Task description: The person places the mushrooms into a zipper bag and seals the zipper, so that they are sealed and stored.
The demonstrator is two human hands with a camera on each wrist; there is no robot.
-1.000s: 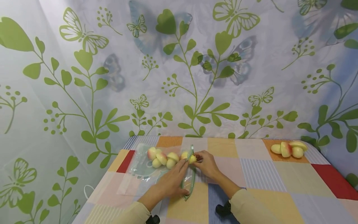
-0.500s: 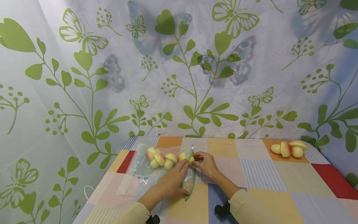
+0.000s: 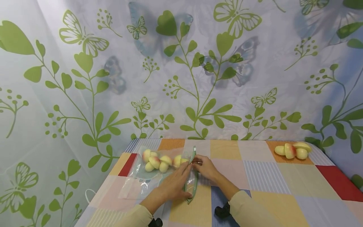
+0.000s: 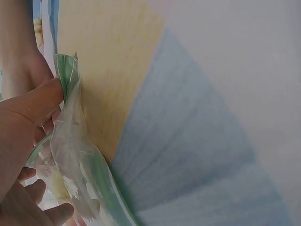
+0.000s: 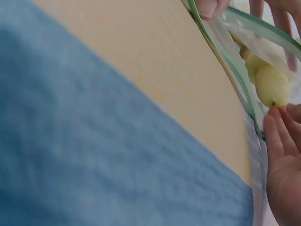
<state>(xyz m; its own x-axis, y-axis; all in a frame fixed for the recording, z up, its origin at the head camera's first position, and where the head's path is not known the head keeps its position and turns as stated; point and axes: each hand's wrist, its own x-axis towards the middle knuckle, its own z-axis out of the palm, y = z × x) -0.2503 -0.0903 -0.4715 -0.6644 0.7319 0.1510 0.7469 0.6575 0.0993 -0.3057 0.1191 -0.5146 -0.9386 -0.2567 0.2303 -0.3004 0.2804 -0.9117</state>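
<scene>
A clear zip-top bag (image 3: pixel 139 176) with a green seal lies on the left half of the table, its mouth facing right. My left hand (image 3: pixel 173 184) holds the mouth, thumb at the near end and fingers across the far part. Inside sit several pale yellow fruits, some red-blushed, clumped together (image 3: pixel 154 161). One yellow fruit (image 5: pixel 273 84) with a dark spot at its tip is just within the mouth. My right hand (image 3: pixel 207 168) touches that tip with its fingertips (image 5: pixel 277 115); the plastic and my left fingers partly hide the fruit.
A patchwork-patterned cloth (image 3: pixel 269 201) covers the table. At its far right lies another cluster of yellow fruits (image 3: pixel 290 151), one with a red patch. A butterfly-printed curtain (image 3: pixel 187 69) hangs behind the table. A white cord loop (image 3: pixel 90 194) shows at the left edge.
The fruits in the bag have shifted left, deeper in. My right hand has moved slightly left with its fingertips at the mouth. The left hand stays in place.
</scene>
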